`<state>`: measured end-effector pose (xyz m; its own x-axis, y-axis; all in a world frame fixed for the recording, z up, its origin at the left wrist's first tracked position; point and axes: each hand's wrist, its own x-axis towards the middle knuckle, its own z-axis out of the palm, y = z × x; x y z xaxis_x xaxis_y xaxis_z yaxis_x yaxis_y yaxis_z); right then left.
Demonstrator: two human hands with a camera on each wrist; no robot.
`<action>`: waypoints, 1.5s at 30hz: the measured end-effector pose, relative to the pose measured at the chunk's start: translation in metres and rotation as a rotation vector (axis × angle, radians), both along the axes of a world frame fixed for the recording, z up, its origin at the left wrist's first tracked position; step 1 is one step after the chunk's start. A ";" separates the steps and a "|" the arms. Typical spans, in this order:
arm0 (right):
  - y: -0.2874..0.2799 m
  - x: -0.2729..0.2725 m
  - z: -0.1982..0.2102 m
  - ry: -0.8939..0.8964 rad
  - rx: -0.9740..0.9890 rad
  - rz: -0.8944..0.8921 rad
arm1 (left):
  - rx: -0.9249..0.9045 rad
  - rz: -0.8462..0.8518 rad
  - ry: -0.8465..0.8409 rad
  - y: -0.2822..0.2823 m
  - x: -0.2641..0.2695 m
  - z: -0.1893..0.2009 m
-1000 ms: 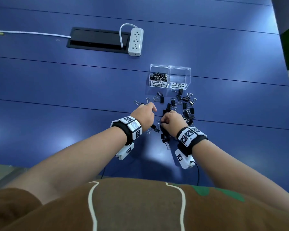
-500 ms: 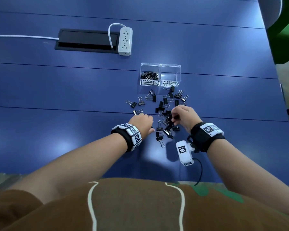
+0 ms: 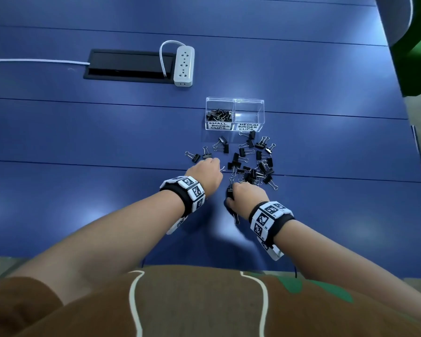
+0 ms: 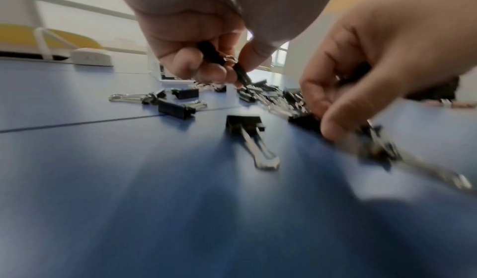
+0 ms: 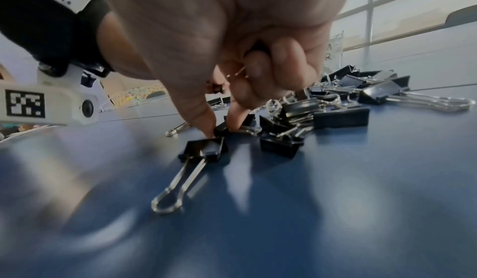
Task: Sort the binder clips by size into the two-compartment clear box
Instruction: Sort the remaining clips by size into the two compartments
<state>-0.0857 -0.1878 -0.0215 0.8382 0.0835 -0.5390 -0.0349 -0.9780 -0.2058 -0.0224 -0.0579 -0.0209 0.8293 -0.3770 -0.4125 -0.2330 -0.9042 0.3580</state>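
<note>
Since half a second earlier, the right hand (image 3: 247, 194) had been drawn back to the near edge of the binder clips (image 3: 250, 164) scattered on the desk (image 3: 83, 190), fingers (image 5: 260, 84) curled around gathered clips, while clips were pinched in the left hand (image 3: 206, 175), the clear box (image 3: 235, 114) still awaiting mediums.

Tabletop (image 3: 83, 132): blue, with a white power strip (image 3: 184, 66) beside a black cable hatch (image 3: 129, 65).
Clear box (image 3: 235, 114): left compartment labelled small, holding small clips; right labelled medium.
Loose binder clips (image 3: 249, 164): scattered just before the box.
Left hand (image 3: 206, 175): fingers curled, at the scatter's left edge.
Right hand (image 3: 247, 197): curled over clips at its near edge.
</note>
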 end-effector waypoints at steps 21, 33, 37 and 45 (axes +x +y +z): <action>-0.033 0.042 0.021 -0.127 0.444 -0.310 | -0.163 0.077 -0.187 -0.024 0.138 0.033; -0.007 0.198 0.038 -0.221 0.247 -0.140 | -0.174 0.053 0.072 0.037 0.035 0.001; -0.008 0.193 0.031 -0.231 0.266 -0.135 | -0.141 0.029 0.090 0.049 0.022 -0.010; -0.035 0.109 0.029 -0.252 0.374 -0.170 | -0.146 -0.068 0.004 0.026 0.004 -0.012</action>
<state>0.0230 -0.2226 0.0078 0.9573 0.0838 -0.2765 -0.0914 -0.8200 -0.5650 -0.0181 -0.0320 -0.0327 0.7980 -0.4887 -0.3526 -0.2902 -0.8244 0.4859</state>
